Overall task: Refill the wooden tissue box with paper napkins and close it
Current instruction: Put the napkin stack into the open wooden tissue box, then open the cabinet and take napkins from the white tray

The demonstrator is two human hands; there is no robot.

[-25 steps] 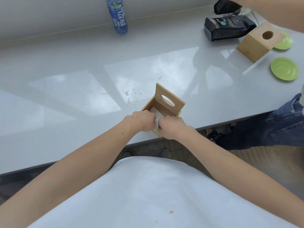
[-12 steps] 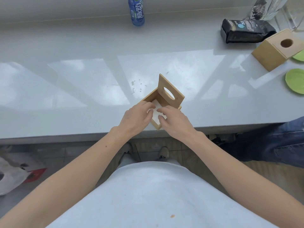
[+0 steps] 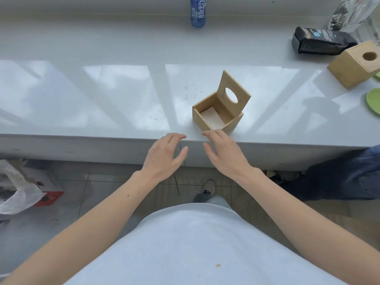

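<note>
Both hands, left hand [image 3: 164, 155] and right hand [image 3: 225, 153], hover spread and empty at the surface [image 3: 102, 95] edge; at one o'clock, the wooden tissue box [image 3: 218, 115] sits open, napkins [image 3: 211, 118] inside; it stands near the edge, so a careless lid [image 3: 233, 90] push could tip it off.

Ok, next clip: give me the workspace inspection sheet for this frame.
Surface: glossy white counter, glare patches, few dark specks.
Job's things: wooden tissue box near front edge, lid up, white napkins inside.
Clutter: second wooden box, black bag, blue bottle, green plate.
Grippers: left hand and right hand open, empty, short of the box.
Cables: nothing seen.
Surroundings: plastic bag on floor; another person's leg at right.
</note>
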